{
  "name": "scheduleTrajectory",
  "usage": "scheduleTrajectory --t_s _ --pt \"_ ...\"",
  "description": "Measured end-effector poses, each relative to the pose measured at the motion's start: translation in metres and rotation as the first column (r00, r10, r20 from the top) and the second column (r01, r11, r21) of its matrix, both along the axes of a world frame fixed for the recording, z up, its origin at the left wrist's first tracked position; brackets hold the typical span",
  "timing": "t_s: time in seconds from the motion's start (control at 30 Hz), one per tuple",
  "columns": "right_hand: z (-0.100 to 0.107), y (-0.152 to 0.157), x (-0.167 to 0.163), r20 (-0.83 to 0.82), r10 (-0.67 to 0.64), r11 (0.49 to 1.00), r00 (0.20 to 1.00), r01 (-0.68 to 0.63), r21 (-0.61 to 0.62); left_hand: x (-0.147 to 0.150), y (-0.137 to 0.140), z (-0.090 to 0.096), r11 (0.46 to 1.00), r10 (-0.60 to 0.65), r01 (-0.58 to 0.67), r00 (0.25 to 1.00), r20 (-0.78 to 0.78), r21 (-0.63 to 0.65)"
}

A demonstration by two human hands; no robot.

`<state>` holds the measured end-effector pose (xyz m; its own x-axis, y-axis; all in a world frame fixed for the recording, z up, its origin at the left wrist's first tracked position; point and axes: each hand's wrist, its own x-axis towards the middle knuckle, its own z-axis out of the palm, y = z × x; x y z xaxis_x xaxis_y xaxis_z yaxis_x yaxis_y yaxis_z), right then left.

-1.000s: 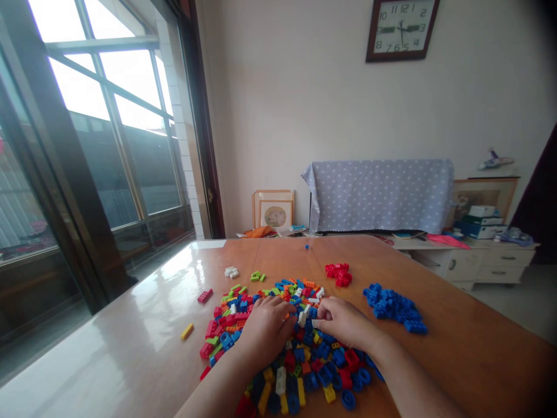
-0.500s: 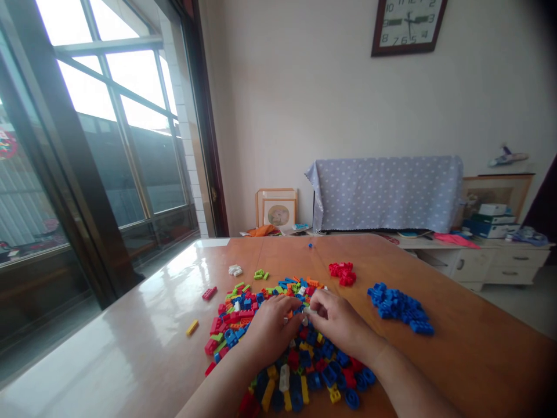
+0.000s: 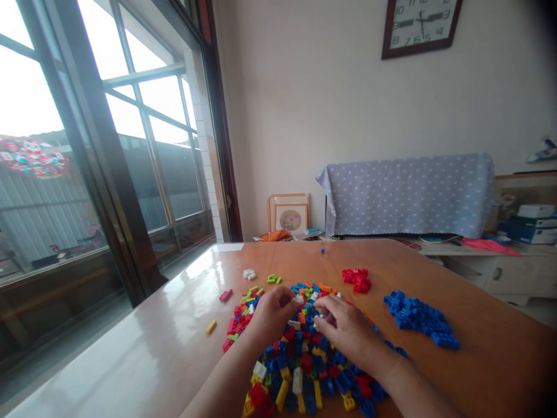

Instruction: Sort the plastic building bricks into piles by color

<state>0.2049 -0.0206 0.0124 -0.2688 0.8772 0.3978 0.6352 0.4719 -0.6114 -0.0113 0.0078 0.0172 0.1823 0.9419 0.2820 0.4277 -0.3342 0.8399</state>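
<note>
My left hand [image 3: 275, 312] is over the upper part of a mixed heap of toy building bricks [image 3: 307, 364], its thumb and fingertips closed on a small white brick [image 3: 297, 299]. Across from it, my right hand [image 3: 343, 323] hovers at the heap's right side, with thumb and forefinger apart. Another white brick [image 3: 317, 320] shows by the right thumb tip; whether the thumb touches it is hard to make out. Between the hands, a white brick [image 3: 295, 325] lies among blue, red and orange ones.
Around the heap on the wooden table [image 3: 174, 354] sit a blue pile [image 3: 420, 316], a red pile [image 3: 357, 279], white bricks [image 3: 249, 274], green bricks [image 3: 274, 279], a pink brick [image 3: 225, 295] and a yellow brick [image 3: 211, 327]. A tiny blue piece [image 3: 322, 251] lies near the far edge.
My hands have drawn apart; the left now has a white brick at its fingertips, and the right hand's fingers have spread. The camera view has turned a little to the left.
</note>
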Motion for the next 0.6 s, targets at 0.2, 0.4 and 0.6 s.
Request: scheduleTrajectory --t_s 0.2,0.4,0.6 --pt "0.002 0.0 0.003 0.02 0.019 1.0 1.0 -0.018 -0.022 -0.042 0.026 0.028 0.968 0.247 -0.235 0.955 -0.166 0.09" --pt "0.004 -0.001 0.004 0.006 0.01 1.0 1.0 -0.01 -0.004 -0.096 0.07 0.032 0.895 0.43 -0.429 0.764 -0.48 0.12" --pt "0.002 0.005 0.006 -0.026 -0.002 1.0 1.0 0.003 0.026 -0.124 0.101 0.011 0.869 0.435 -0.486 0.666 -0.606 0.09"
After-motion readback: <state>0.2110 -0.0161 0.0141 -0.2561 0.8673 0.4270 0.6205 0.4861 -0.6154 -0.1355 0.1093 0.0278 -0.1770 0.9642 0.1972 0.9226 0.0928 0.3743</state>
